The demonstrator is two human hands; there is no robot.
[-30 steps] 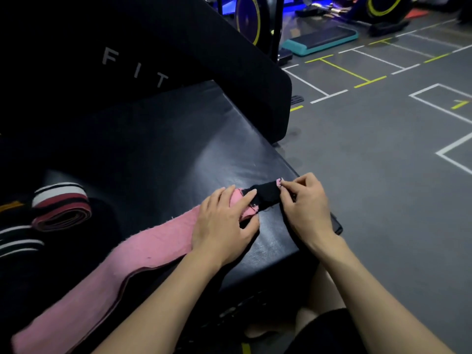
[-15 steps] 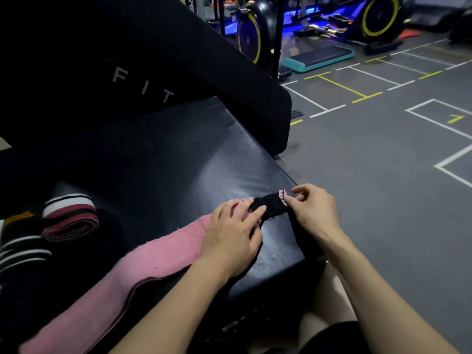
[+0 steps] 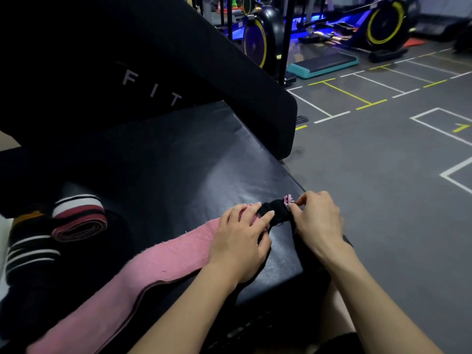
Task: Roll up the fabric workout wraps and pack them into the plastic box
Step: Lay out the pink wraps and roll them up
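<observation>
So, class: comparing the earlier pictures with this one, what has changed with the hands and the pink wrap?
Little has changed. The right hand still pinches the black end of the pink wrap, its fingertips shifting slightly; the left hand still presses it down. The striped rolled wrap stays put.

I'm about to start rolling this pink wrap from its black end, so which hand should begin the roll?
Probably the right hand: its fingertips already pinch the black end tab at its tip. The left hand lies flat, pinning the pink wrap to the bench.
</observation>
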